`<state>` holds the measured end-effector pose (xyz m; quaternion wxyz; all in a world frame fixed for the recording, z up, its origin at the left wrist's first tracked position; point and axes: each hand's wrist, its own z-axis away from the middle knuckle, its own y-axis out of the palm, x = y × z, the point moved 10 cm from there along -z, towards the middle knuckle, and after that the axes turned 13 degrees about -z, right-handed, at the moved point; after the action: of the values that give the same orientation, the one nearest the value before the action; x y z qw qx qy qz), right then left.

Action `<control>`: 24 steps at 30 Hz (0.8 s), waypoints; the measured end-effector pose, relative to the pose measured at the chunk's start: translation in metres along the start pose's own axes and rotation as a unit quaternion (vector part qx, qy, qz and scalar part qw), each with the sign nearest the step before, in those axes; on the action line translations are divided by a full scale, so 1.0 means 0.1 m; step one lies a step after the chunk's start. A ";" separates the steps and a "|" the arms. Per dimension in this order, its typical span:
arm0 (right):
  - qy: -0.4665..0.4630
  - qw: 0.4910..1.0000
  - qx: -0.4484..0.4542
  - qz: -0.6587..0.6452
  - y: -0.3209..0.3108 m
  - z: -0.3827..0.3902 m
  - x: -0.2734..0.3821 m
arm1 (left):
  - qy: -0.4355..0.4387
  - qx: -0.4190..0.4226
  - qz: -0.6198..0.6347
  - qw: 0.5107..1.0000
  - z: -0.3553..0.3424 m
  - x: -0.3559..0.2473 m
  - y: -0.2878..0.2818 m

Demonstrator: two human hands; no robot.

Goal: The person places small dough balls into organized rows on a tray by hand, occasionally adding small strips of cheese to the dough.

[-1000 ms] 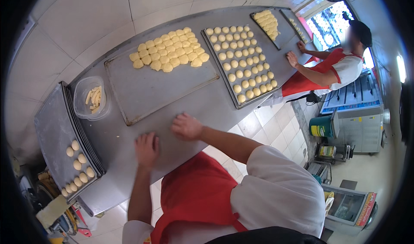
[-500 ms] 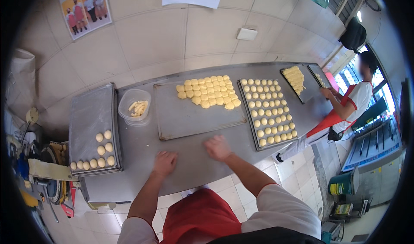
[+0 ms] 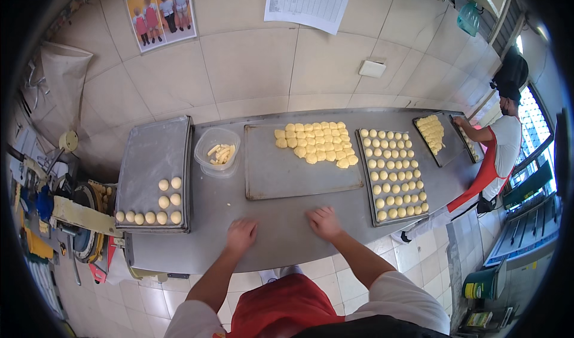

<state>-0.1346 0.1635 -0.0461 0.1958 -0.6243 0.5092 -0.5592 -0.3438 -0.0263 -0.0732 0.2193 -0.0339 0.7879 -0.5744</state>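
My left hand [image 3: 241, 234] and my right hand [image 3: 323, 221] rest palm down on the steel table [image 3: 281, 233] near its front edge, fingers spread, holding nothing. Just beyond them lies a flat tray [image 3: 281, 173] with a cluster of flattened dough pieces [image 3: 315, 142] in its far right corner. To the right is a tray of round dough balls [image 3: 394, 173] in rows. At the left, a stack of trays [image 3: 152, 158] carries several dough balls [image 3: 161, 209] along its near edge. A clear plastic tub [image 3: 217, 153] with pale strips stands between the trays.
A co-worker in a red apron [image 3: 493, 153] stands at the table's right end, hands at two more trays [image 3: 439, 135] with dough. A machine [image 3: 72, 212] sits at the left. Tiled wall with posters behind; a blue rack [image 3: 526, 230] at the right.
The view has tilted up and swung, now showing the wall and posters. Both hands stay flat on the table, about where they were.
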 end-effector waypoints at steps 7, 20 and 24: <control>-0.055 0.997 -0.008 -0.056 0.31 0.08 0.81 | 0.088 0.017 0.012 0.996 -0.02 -0.72 0.02; -0.082 0.996 -0.018 -0.034 0.37 -0.21 0.89 | 0.094 -0.040 0.018 0.995 -0.14 -0.49 -0.02; -0.048 0.996 -0.074 0.008 0.12 -0.12 0.37 | 0.039 -0.048 0.011 0.998 -0.22 -0.13 0.00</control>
<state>-0.1559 0.1306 -0.0339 0.1771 -0.6590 0.5444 -0.4879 -0.3405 -0.0029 -0.0634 0.1925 -0.0130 0.8229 -0.5345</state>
